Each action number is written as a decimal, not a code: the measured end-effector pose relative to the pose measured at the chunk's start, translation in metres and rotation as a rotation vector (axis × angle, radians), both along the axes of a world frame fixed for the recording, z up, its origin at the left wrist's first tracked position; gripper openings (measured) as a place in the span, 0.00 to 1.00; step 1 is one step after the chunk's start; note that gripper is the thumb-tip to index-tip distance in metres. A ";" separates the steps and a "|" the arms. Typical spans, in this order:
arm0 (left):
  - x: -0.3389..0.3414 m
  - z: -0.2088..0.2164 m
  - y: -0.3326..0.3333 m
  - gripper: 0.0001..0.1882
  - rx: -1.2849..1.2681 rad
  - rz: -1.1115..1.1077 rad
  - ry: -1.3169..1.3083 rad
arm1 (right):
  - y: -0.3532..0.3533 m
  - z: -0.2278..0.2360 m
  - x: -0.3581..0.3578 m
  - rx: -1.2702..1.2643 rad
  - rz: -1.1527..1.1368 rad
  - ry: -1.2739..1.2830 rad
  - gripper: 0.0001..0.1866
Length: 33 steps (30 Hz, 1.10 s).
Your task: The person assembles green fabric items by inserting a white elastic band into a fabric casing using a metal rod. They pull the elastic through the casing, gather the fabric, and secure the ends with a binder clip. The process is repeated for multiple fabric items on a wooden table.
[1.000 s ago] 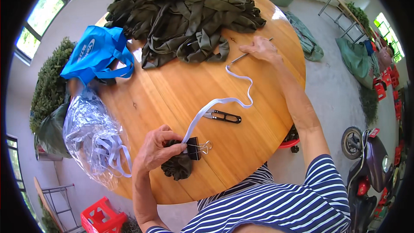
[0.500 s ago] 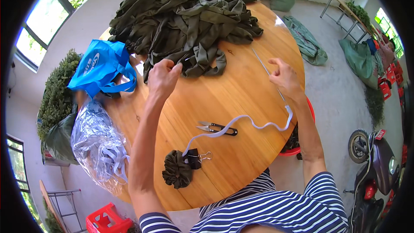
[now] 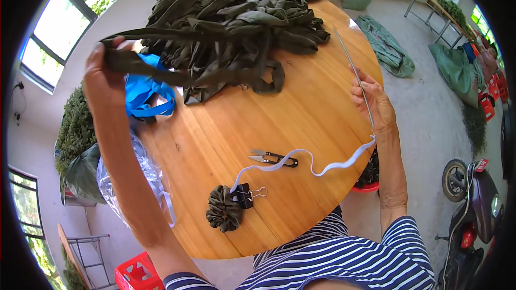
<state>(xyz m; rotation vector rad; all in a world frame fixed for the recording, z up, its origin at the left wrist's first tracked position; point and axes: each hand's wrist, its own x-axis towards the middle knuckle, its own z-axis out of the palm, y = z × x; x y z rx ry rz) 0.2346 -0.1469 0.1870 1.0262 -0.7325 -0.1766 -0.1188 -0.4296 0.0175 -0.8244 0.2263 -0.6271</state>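
My left hand (image 3: 103, 78) is raised at the left with its fingers closed on a dark green fabric strip (image 3: 145, 71). That strip stretches back to a heap of the same fabric (image 3: 215, 8) at the table's far side. In my right hand (image 3: 375, 102), a long thin metal rod (image 3: 348, 56) is held between thumb and fingers, pointing up and away. White elastic (image 3: 344, 166) hangs from its lower end and winds across the table. The elastic's other end meets a gathered ring of dark green fabric (image 3: 224, 210) and a black binder clip (image 3: 244, 196). Thread snips (image 3: 273, 158) lie under the elastic.
A round wooden table (image 3: 226, 134) carries it all. A blue bag (image 3: 146, 94) and a clear plastic bag (image 3: 137, 169) sit along its left side. A red basin (image 3: 368, 185) stands below the right edge. Farther right are green sacks (image 3: 387, 48) and a motorbike (image 3: 473, 220).
My left hand has swung left and up from the heap's near edge, pulling a fabric strip out with it. My right hand has shifted slightly right, lifting the rod and the elastic's end.
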 end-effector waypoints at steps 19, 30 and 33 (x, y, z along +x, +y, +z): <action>-0.117 -0.150 0.051 0.12 -0.047 -0.307 0.794 | 0.148 0.022 0.156 -0.329 0.633 0.379 0.09; -0.128 -0.157 0.042 0.12 -0.051 -0.228 0.749 | 0.193 -0.005 0.151 -0.571 0.533 0.247 0.08; -0.110 -0.159 0.056 0.17 0.250 -0.265 0.598 | 0.181 0.024 0.144 -0.315 0.657 0.440 0.08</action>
